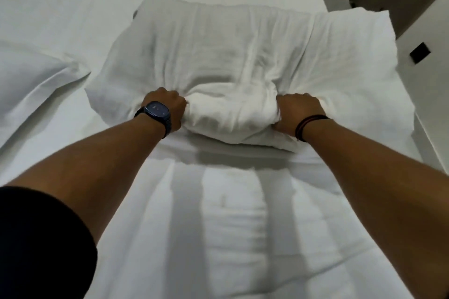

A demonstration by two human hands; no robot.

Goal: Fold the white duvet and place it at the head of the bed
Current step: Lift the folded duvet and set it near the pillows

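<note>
Two hands grab the folded white duvet at its near edge. The left hand is curled tight into a fist, and a bunch of the soft cloth is squeezed inside it. The right hand is curled tight too, with the cloth pinched under its fingers. Between the two hands the duvet puffs up in a fat roll.

On the left wrist sits a dark watch with a square face. On the right wrist there are thin dark bands. Both arms are bare and reach out straight from the bottom of the view. A black sleeve shows at the bottom left corner.

The duvet is a thick, wrinkled bundle, folded up into a wide pad. It lies on the bed, near the bed's right side and past the middle of the view. Its right corner sticks out near the edge of the bed. The sheet under it is white, with long soft creases running toward the person. More folds of white sheet lie to the left of the duvet.

Past the right side of the bed stands a pale wall. A small black square is on that wall. Which end of the bed is the head cannot be told from here.
</note>
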